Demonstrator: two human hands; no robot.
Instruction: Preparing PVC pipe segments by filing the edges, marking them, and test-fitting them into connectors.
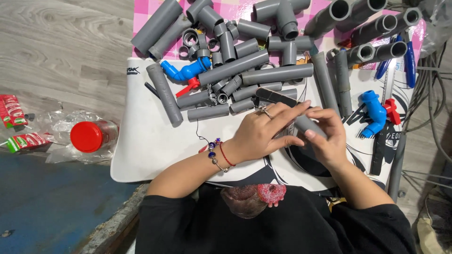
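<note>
left hand point(263, 134) and right hand point(327, 136) both clasp one short grey pipe point(308, 124) | pipe pile point(235, 70) lies beyond on the white board point(141, 141)

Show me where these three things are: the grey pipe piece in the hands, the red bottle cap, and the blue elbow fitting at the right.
grey pipe piece point(308, 125), head view, on its bare middle between the hands.
red bottle cap point(86, 137), head view, on the cap's flat top.
blue elbow fitting point(374, 112), head view, on its bend.

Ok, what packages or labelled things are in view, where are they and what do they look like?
Flat red and green packet: floor, left edge, below the other packet.
Red packet: far left edge, partly cut off.
Clear plastic jar with round red lid: lying on crumpled clear plastic, left of the white mat.
No screens or signs.
</note>
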